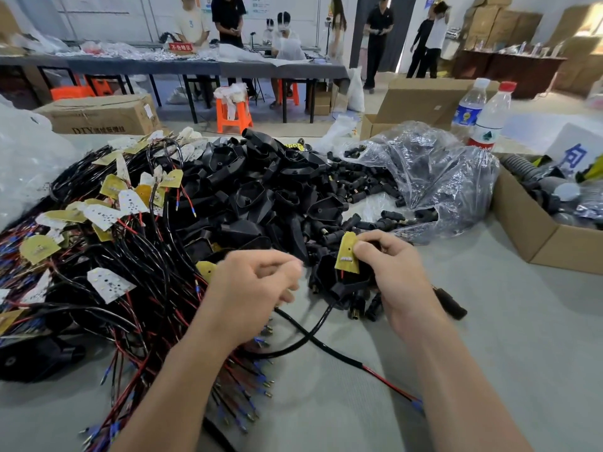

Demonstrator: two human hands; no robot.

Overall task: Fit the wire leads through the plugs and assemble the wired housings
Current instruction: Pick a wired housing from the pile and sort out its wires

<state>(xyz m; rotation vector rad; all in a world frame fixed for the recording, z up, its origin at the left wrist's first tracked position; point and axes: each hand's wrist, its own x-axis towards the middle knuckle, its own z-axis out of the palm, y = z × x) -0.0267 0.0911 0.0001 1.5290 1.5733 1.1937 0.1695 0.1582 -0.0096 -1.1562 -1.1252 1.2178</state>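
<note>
My right hand [396, 275] pinches a small yellow circuit board [347, 254] over the open mouth of a black housing [336, 280] on the table. A black cable [313, 331] leaves the housing's neck and ends in red and black leads [388, 383] with blue ferrules. My left hand [254, 288] hovers just left of the housing with its fingers curled; its blurred fingertips hide whether it holds anything. A pile of black housings [261, 190] lies behind, with loose black plugs [365, 187] to its right.
A tangle of wired boards [107, 230] covers the table's left. A clear plastic bag [434, 177] spills plugs at the right. An open cardboard box [535, 236] stands far right, two bottles [479, 115] behind it. People stand at tables in the background.
</note>
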